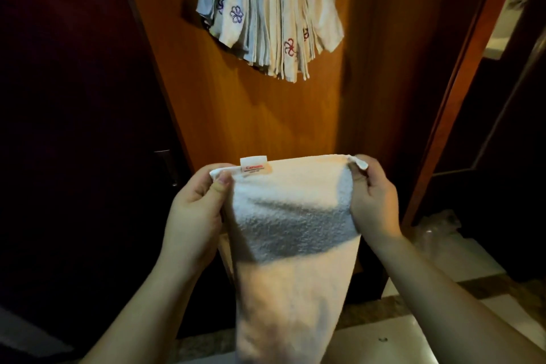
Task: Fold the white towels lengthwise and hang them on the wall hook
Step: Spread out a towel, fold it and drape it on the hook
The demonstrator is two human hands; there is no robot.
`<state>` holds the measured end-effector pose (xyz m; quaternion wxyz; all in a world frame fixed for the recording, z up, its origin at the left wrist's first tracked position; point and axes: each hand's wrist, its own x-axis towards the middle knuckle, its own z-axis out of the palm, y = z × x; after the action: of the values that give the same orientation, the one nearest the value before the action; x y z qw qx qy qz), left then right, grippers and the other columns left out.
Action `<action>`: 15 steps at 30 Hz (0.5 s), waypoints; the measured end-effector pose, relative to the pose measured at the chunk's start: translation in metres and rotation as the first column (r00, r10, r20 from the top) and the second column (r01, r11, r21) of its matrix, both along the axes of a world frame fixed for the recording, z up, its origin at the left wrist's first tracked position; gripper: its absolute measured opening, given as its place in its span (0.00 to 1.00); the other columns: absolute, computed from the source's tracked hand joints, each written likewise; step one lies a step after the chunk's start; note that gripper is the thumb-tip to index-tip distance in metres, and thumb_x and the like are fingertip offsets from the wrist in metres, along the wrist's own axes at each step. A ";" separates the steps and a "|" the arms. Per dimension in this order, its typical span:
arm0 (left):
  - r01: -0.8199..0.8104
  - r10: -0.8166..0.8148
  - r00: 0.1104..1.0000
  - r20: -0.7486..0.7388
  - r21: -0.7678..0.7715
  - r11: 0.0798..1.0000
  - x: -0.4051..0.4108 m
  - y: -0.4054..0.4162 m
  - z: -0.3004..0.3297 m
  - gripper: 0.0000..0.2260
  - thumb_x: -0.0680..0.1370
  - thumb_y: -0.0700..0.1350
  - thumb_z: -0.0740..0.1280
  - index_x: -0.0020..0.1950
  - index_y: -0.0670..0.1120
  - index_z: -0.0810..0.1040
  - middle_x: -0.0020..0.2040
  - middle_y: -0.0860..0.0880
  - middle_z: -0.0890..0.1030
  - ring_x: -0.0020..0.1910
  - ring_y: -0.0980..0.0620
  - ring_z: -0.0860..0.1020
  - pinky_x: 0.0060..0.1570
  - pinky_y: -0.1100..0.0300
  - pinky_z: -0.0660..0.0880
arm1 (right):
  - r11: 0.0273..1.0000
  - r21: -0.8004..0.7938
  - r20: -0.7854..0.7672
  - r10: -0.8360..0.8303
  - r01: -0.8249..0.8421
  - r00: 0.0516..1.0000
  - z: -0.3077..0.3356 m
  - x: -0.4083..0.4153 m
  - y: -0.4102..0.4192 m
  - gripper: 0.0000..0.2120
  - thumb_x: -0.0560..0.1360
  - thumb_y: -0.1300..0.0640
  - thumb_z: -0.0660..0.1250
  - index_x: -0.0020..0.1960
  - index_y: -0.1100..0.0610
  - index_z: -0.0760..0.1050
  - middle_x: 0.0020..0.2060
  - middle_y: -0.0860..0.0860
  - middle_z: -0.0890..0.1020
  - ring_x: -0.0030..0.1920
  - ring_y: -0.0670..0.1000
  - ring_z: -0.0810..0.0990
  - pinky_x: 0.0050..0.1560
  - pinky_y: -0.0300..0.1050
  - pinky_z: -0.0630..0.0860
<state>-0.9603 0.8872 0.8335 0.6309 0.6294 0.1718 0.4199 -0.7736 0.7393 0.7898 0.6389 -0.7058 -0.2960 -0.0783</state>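
A white terry towel (292, 216) hangs stretched between my hands in front of a wooden panel. A small label with red print sits at its top left edge. My left hand (195, 210) pinches the top left corner with the thumb over the cloth. My right hand (373, 201) pinches the top right corner. The towel drops down past the frame's lower edge. Above, several folded white towels (271, 15) with embroidered flowers hang in a bunch; the hook that holds them is hidden at the top edge.
The wooden panel (266, 115) stands straight ahead, with a dark door and its handle (170, 165) to the left. A doorway frame (461, 97) rises on the right. Crumpled clear plastic (437, 227) lies on the tiled floor at lower right.
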 end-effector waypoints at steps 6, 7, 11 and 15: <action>0.005 -0.006 1.000 -0.007 -0.050 0.999 -0.005 0.007 -0.001 0.08 0.79 0.48 0.65 0.49 0.49 0.84 0.51 0.42 0.85 0.48 0.45 0.81 0.54 0.46 0.75 | 0.995 0.095 0.010 0.023 -0.024 1.000 0.010 -0.005 -0.006 0.09 0.81 0.46 0.58 0.45 0.44 0.75 0.35 0.40 0.79 0.36 0.39 0.77 0.34 0.34 0.71; 0.014 -0.015 1.000 -0.011 -0.050 0.999 -0.005 0.007 -0.001 0.09 0.78 0.49 0.65 0.49 0.48 0.84 0.52 0.40 0.85 0.49 0.44 0.81 0.55 0.44 0.75 | 0.996 0.089 0.008 0.030 -0.031 1.000 0.009 -0.005 -0.008 0.11 0.80 0.44 0.57 0.44 0.45 0.74 0.35 0.42 0.79 0.35 0.40 0.77 0.33 0.35 0.71; 0.042 -0.043 0.999 -0.021 -0.030 0.999 -0.006 0.001 -0.004 0.09 0.77 0.50 0.65 0.48 0.50 0.85 0.49 0.42 0.85 0.47 0.46 0.82 0.51 0.50 0.76 | 0.998 0.063 0.030 0.004 -0.006 1.000 0.006 -0.004 -0.015 0.12 0.79 0.44 0.56 0.41 0.47 0.72 0.33 0.46 0.76 0.33 0.38 0.75 0.31 0.31 0.68; 0.005 -0.005 1.000 0.008 0.001 1.000 -0.004 -0.001 -0.005 0.09 0.78 0.48 0.64 0.48 0.50 0.85 0.50 0.42 0.85 0.48 0.47 0.82 0.49 0.52 0.77 | 0.999 0.041 0.085 -0.007 0.004 0.996 0.009 -0.005 -0.018 0.10 0.82 0.47 0.58 0.43 0.43 0.73 0.34 0.44 0.77 0.34 0.34 0.76 0.32 0.28 0.68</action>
<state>-0.9640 0.8863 0.8288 0.6324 0.6284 0.1674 0.4209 -0.7784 0.7217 0.7984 0.6398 -0.6894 -0.3194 -0.1161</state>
